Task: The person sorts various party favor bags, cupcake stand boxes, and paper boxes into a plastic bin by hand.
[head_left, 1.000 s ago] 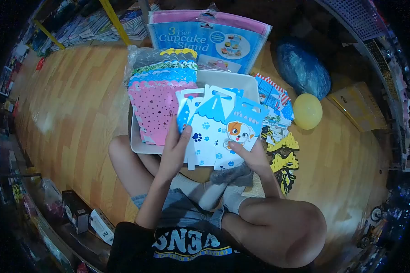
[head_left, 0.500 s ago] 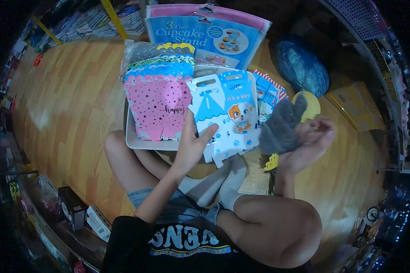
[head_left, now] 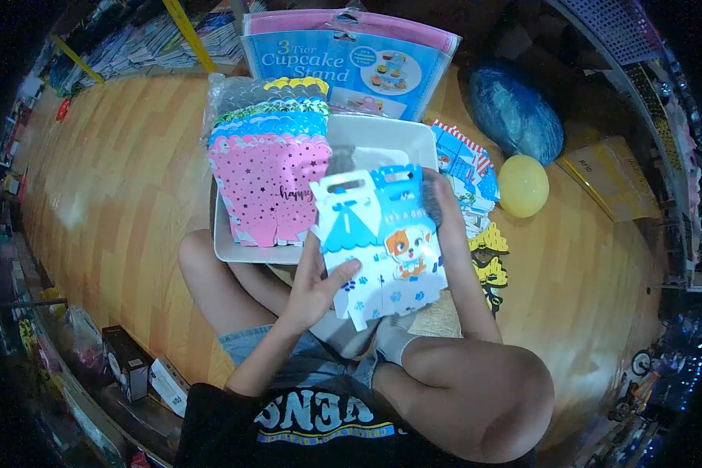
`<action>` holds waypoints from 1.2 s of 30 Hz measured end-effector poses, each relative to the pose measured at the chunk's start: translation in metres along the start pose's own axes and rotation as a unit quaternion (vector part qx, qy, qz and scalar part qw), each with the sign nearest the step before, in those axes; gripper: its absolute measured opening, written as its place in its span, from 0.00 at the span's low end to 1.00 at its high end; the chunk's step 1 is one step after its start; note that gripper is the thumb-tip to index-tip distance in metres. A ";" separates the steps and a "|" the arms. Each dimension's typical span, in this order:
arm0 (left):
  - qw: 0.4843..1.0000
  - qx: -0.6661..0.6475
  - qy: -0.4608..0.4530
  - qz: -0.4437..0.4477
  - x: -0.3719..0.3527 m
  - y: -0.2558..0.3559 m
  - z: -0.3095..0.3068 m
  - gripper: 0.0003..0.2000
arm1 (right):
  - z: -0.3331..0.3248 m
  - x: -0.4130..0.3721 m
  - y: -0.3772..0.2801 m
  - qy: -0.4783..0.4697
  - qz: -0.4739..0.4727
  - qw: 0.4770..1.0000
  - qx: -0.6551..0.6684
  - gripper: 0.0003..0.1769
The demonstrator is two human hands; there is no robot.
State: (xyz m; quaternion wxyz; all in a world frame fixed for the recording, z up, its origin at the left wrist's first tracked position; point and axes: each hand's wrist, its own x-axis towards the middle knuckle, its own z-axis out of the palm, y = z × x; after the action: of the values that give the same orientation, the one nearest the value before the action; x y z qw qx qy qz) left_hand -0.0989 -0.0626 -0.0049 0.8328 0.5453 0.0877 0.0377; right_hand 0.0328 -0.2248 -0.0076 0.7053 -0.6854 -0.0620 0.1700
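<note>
My left hand [head_left: 317,282] is closed on the left side of a flattened white and blue puppy-print party box [head_left: 359,269], thumb across its front. The box has a cut-out handle and an "It's a boy" print. My right hand [head_left: 448,204] is at the box's right edge, holding a grey cloth [head_left: 430,204] that is mostly hidden behind the box. Just beyond is a white tray [head_left: 420,139]. At its left stand upright stacks of flattened boxes, pink star-print ones [head_left: 265,187] in front and blue, green, grey and yellow ones behind.
Behind the tray stand cupcake stand packs [head_left: 359,66]. To the right lie more flat printed cutouts [head_left: 466,168], yellow and black cutouts [head_left: 489,261], a yellow balloon [head_left: 523,186], a blue wrapped bundle [head_left: 515,109] and a cardboard box [head_left: 610,181]. Shelves line both sides.
The puppy-print box has moved down, nearer my body. My right hand has swung left with the grey cloth from beside the yellow balloon to the box's edge, uncovering the balloon and cutouts.
</note>
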 end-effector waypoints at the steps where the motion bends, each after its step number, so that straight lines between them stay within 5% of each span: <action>1: 0.999 -0.019 0.029 0.008 0.003 0.000 -0.001 0.31 | 0.002 -0.001 -0.001 -0.001 0.000 1.000 0.000 0.23; 3: 0.994 -0.083 0.064 -0.020 0.011 0.007 -0.003 0.32 | 0.006 -0.003 -0.005 0.056 0.147 0.928 0.338 0.19; 7: 0.984 -0.099 0.133 0.068 0.034 0.018 -0.009 0.32 | 0.003 -0.015 0.010 -0.009 0.073 0.915 0.396 0.21; 10: 0.971 -0.079 0.160 0.162 0.043 0.021 0.008 0.32 | 0.021 -0.030 0.019 -0.126 0.064 0.794 0.592 0.26; 11: 0.971 -0.080 0.159 0.161 0.044 0.014 0.016 0.32 | 0.026 -0.033 0.022 -0.124 0.064 0.794 0.591 0.26; 13: 0.962 0.049 0.235 0.132 0.042 0.001 0.032 0.34 | 0.046 -0.040 0.009 -0.047 0.087 0.900 0.424 0.27; 18: 0.952 0.017 0.260 0.164 0.033 -0.025 0.041 0.39 | 0.043 -0.038 0.026 -0.039 0.027 0.933 0.358 0.29; 20: 0.956 0.013 0.252 0.151 0.032 -0.020 0.034 0.39 | 0.030 -0.038 0.018 0.172 0.114 0.944 0.256 0.29; 21: 0.960 0.008 0.243 0.139 0.031 -0.015 0.030 0.39 | 0.003 -0.034 0.045 0.147 -0.034 0.988 0.003 0.29; 22: 0.955 -0.019 0.263 0.133 0.033 -0.016 0.022 0.37 | 0.009 -0.029 0.009 0.258 -0.011 0.912 0.319 0.28; 23: 0.956 -0.017 0.261 0.133 0.033 -0.010 0.013 0.37 | -0.020 -0.023 0.046 0.343 -0.117 0.931 -0.045 0.28; 25: 0.983 -0.072 0.138 0.102 0.032 0.002 0.004 0.31 | -0.019 -0.022 0.005 0.287 -0.098 0.950 0.076 0.28; 28: 0.995 -0.032 0.084 0.039 0.024 -0.011 0.012 0.29 | -0.009 -0.023 -0.009 0.008 -0.010 0.999 -0.047 0.25; 29: 0.998 0.031 0.045 0.019 0.021 -0.015 0.016 0.28 | 0.008 -0.022 -0.006 0.007 -0.139 0.982 -0.130 0.28; 35: 0.996 0.066 0.062 0.026 0.014 -0.004 0.020 0.21 | 0.017 -0.030 0.012 0.019 -0.061 0.998 0.023 0.34; 36: 0.992 0.032 0.118 0.022 0.016 -0.001 0.020 0.21 | 0.018 -0.029 0.008 0.061 -0.174 0.974 -0.131 0.35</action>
State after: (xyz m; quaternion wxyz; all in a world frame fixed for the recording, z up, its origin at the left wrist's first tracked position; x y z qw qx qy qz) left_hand -0.0796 -0.0790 0.0002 0.7977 0.5652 0.1744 0.1171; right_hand -0.0013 -0.2176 -0.0099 0.6310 -0.7593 -0.1589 -0.0069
